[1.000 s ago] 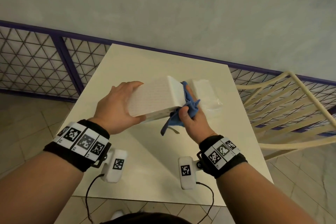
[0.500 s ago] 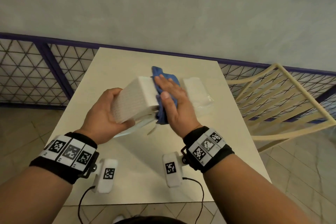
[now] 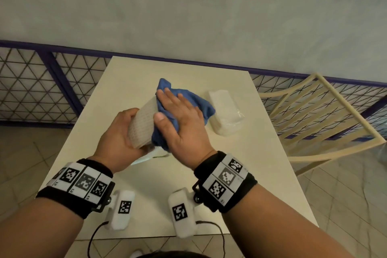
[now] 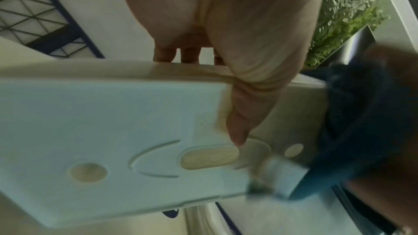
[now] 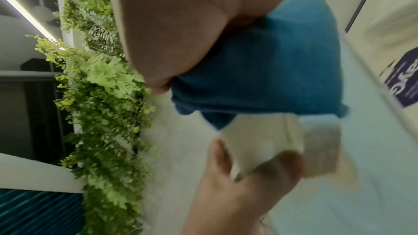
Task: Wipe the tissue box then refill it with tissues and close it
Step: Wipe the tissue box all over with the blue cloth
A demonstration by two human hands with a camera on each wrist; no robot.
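A white textured tissue box is held tilted above the table, gripped at its near end by my left hand. In the left wrist view the thumb lies across the box's underside, fingers curled over the far edge. My right hand lies flat with straight fingers on a blue cloth, pressing it against the box's right side. The cloth shows under the palm in the right wrist view. A clear-wrapped pack of white tissues lies on the table to the right.
The cream table stands against a grey wall with a purple-framed mesh railing behind. A cream slatted chair stands at the right. A thin pale wrapper lies under the box near my left wrist.
My right hand went from gripping the cloth at the box's near end to lying flat, and slid the cloth up along the box's side. The left hand tilted the box more upright.
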